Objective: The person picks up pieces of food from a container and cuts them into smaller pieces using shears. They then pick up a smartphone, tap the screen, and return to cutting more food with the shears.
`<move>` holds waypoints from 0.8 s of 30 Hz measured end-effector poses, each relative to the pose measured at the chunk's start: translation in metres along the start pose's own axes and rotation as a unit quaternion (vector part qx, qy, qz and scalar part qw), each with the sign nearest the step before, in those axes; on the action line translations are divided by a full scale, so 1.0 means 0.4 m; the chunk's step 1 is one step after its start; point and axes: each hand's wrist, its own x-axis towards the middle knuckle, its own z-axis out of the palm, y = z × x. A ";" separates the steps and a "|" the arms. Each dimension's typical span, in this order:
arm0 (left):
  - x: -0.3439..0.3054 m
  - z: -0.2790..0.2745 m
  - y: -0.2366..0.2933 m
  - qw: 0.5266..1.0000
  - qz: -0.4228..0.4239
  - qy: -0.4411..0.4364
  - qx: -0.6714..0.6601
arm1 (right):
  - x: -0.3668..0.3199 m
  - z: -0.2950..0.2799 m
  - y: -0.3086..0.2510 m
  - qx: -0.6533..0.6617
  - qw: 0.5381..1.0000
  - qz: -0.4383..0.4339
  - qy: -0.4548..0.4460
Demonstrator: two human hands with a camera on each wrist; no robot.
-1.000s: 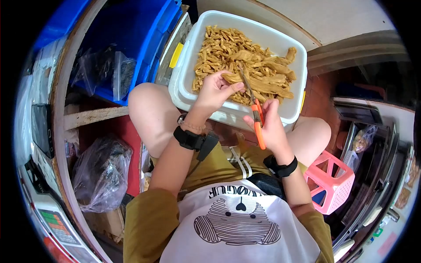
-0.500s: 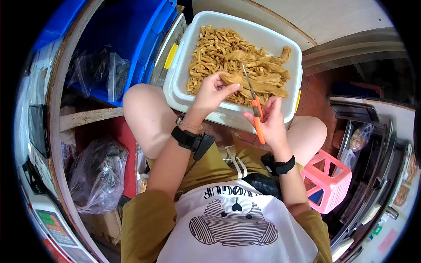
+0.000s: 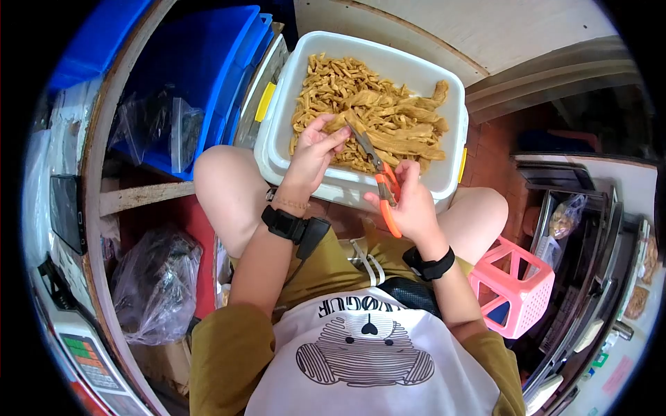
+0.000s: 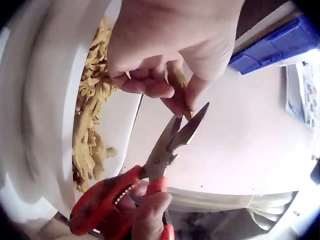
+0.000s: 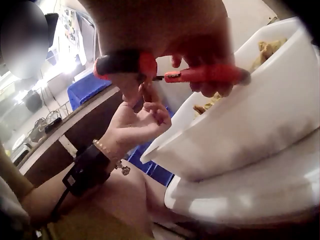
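My left hand (image 3: 312, 156) is over the near left part of a white tub (image 3: 454, 104). It pinches a yellow-brown strip (image 4: 176, 80) between thumb and fingers, which hide much of it. In my right hand (image 3: 411, 204) I hold scissors (image 4: 159, 152) with orange-red handles. In the left wrist view their blades are parted, with the tips right at the strip's lower end by my left fingertips. Beneath the hands, a heap of cut yellow-brown pieces (image 3: 347, 80) fills the tub's left and far side. Longer, uncut strips (image 3: 409, 143) lie at the right.
Yellow clips (image 3: 265, 102) show at the tub's sides, close to my knees. Stacked blue bins (image 3: 215, 83) stand at the left, above a filled plastic bag (image 3: 156, 284). A pink stool (image 3: 533, 298) is at the right, beside a dark open cabinet (image 3: 576, 256).
The scissors have moved left, so that their tips now meet my left fingertips instead of pointing past them at the heap. Less of the held strip shows. The head view has shifted slightly.
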 end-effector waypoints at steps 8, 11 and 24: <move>0.000 -0.005 0.014 0.983 0.018 -0.047 0.174 | 0.001 -0.019 -0.006 0.001 1.000 0.007 -0.021; -0.003 0.001 0.022 0.981 0.009 -0.054 0.185 | 0.000 -0.010 0.002 0.020 0.999 -0.003 -0.025; 0.006 -0.008 0.015 0.971 0.021 0.065 0.228 | 0.004 -0.016 -0.004 0.034 0.999 0.035 -0.021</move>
